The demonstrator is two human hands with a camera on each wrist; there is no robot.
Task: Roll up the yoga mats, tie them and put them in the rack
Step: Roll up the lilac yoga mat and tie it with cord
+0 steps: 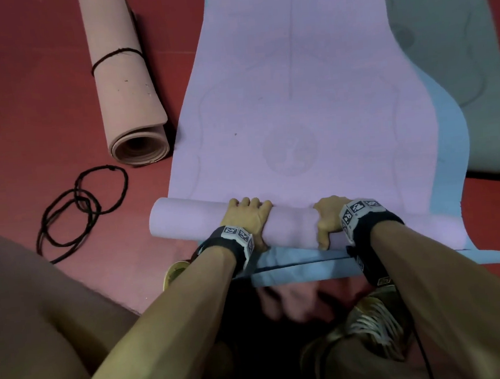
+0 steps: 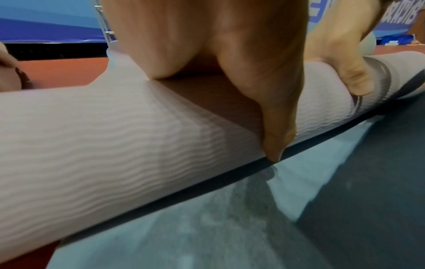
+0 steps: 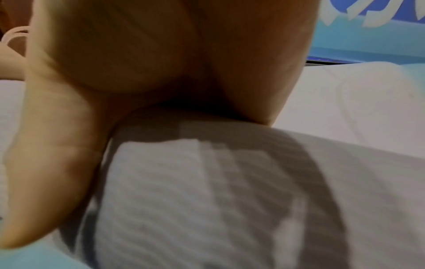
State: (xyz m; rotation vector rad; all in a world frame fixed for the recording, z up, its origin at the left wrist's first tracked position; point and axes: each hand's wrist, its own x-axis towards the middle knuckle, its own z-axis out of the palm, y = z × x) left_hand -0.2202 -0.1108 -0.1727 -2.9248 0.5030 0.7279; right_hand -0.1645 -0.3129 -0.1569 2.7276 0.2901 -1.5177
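Observation:
A lilac yoga mat (image 1: 301,101) lies stretched away from me, its near end wound into a roll (image 1: 293,224) lying crosswise. My left hand (image 1: 249,217) grips the roll left of centre, fingers curled over the top and thumb behind (image 2: 273,138). My right hand (image 1: 328,217) grips the roll (image 3: 207,200) right of centre in the same way. Under the lilac mat lies a light blue mat (image 1: 449,149), its near edge (image 1: 303,269) showing below the roll. A beige mat (image 1: 127,88) lies rolled and tied with a black cord (image 1: 114,55) at upper left.
A loose black cord (image 1: 79,208) lies in loops on the red floor (image 1: 19,87) left of the roll. A grey-green mat (image 1: 464,38) is spread at far right. My shoes (image 1: 370,326) and knee (image 1: 27,296) are close below the roll.

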